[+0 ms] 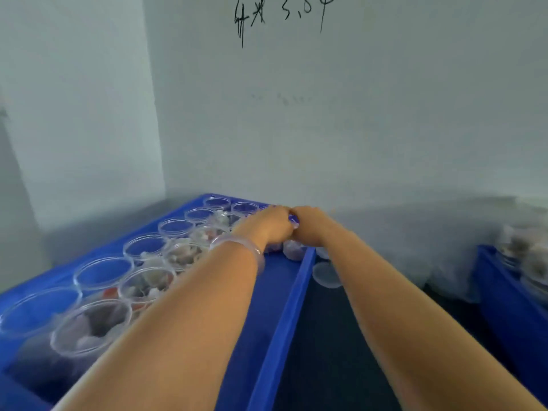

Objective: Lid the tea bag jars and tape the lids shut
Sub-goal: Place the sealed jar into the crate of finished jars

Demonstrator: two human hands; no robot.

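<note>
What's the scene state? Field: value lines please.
hands: left hand and right hand meet over the far end of the blue crate; grip unclear, blurred
jars: clear jars in rows in the crate; near ones appear unlidded, several hold tea bags
lid: loose lid on the dark surface right of the crate
other: second blue crate at the right edge

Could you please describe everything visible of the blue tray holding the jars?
The blue tray looks like rigid plastic, rectangular with a raised rim, lying flat by a white wall. Rows of clear jars, some filled, stand on its left side. The left hand and right hand meet over its far end.
</note>
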